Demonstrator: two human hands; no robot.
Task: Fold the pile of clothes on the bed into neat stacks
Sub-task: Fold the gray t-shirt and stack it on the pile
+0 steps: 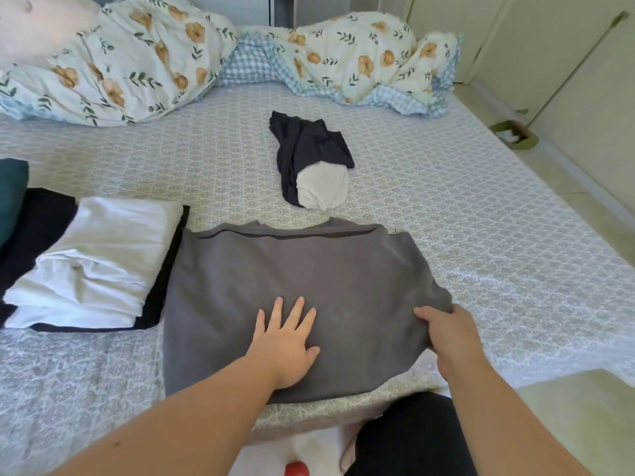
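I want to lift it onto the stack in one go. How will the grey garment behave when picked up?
The grey garment probably droops: its edge bunches where the right hand grips it. It likely unfolds unless supported underneath; it lies flat under the left hand.

Bed (464,214) under a pale patterned sheet. Lying on it: grey garment (309,286) at the near edge, folded stack (92,266) of white on black just left, dark and white bundle (312,163) mid-bed, floral duvet (144,56) bunched along the far side.
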